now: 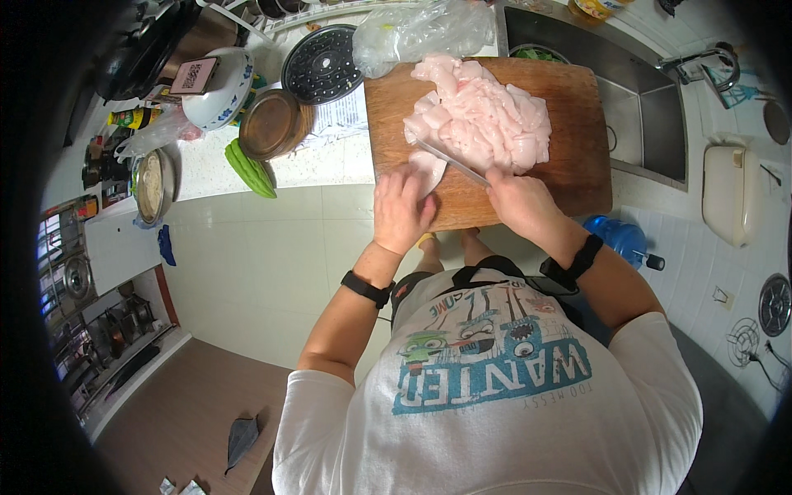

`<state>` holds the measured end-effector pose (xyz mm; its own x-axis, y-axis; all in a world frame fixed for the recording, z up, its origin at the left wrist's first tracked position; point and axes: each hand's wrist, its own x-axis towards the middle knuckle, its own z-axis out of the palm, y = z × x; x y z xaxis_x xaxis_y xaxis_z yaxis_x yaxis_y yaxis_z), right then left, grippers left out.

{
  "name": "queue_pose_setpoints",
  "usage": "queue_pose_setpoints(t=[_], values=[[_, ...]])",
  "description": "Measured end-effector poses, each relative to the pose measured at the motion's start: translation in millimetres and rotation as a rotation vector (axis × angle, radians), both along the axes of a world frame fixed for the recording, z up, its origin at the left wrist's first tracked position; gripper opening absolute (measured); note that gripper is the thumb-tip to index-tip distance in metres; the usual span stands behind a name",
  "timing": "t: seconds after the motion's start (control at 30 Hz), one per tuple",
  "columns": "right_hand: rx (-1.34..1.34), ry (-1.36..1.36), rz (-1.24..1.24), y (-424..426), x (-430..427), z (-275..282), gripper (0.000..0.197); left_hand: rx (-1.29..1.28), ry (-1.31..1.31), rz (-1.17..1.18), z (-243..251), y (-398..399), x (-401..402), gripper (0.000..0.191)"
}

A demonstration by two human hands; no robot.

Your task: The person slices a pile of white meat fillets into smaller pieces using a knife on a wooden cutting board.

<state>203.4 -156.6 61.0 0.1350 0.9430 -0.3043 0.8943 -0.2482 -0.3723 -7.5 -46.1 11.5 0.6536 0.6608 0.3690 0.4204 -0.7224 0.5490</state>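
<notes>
A thick wooden cutting board lies on the counter in front of me, its near edge jutting past the counter. Heaped on it is a pile of pale pink sliced raw meat. My right hand grips a kitchen knife, whose blade slants up and left along the near side of the pile. Left of the blade, my left hand holds a separate piece of meat against the board with its fingertips. The knife's handle is hidden in my right fist.
Right of the board is a steel sink with a faucet; leafy greens sit in it. A clear plastic bag touches the board's far edge. Leftward are a black perforated tray, a round brown lid and a green gourd.
</notes>
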Motion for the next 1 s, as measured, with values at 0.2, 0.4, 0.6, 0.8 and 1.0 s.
queue_pose_setpoints(t=[0.2, 0.4, 0.6, 0.8, 1.0], values=[[0.035, -0.008, 0.016, -3.9, -5.4, 0.4, 0.016, -0.002, -0.022, -0.069, -11.9, 9.7, 7.8, 0.020], [0.130, 0.009, -0.007, -6.1, -11.4, 13.9, 0.016, 0.025, -0.049, -0.118, -7.9, 16.3, 16.0, 0.016], [0.156, -0.063, 0.061, -6.0, -14.6, 14.0, 0.011, 0.012, -0.041, -0.121, -8.2, 18.5, 19.8, 0.017], [0.076, -0.026, 0.057, -4.1, -20.0, 15.1, 0.012, -0.011, -0.046, -0.124, -14.0, 19.5, 17.3, 0.018], [0.075, -0.043, 0.004, 39.7, -36.6, -4.4, 0.014, -0.019, -0.070, -0.163, -14.1, 24.2, 18.3, 0.019]])
